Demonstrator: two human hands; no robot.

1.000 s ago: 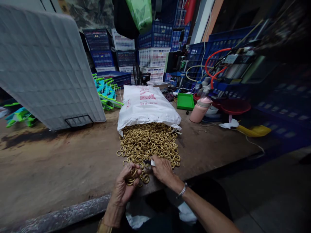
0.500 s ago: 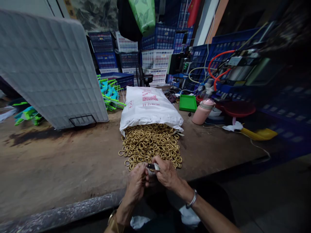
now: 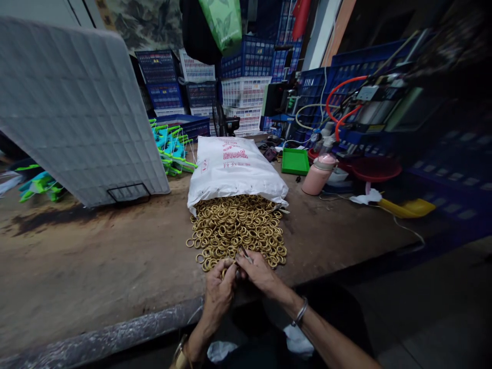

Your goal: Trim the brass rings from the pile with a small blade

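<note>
A heap of brass-coloured rings [image 3: 234, 225] spills from the mouth of a white printed sack [image 3: 236, 171] lying on the table. At the heap's near edge, my left hand [image 3: 219, 293] is closed, pinching a brass-coloured ring [image 3: 223, 274] between thumb and fingers. My right hand [image 3: 262, 275] meets it fingertip to fingertip, closed round a small slim tool [image 3: 246, 254]. This looks like a little knife with dark and pale parts; my fingers cover most of it. Whether its tip touches the ring is hidden.
A tall pale quilted panel [image 3: 77, 113] stands at left beside green and blue plastic pieces [image 3: 172, 148]. On the right are a green tray [image 3: 295, 161], a pink bottle [image 3: 319, 177], a yellow scoop [image 3: 409, 207] and a machine with red hoses [image 3: 369, 102]. Crates [image 3: 246, 92] are stacked behind.
The small tool has turned from lying sideways between my hands to pointing up within my right fingers. My left hand has rolled, its thumb now uppermost, and both hands are closer together.
</note>
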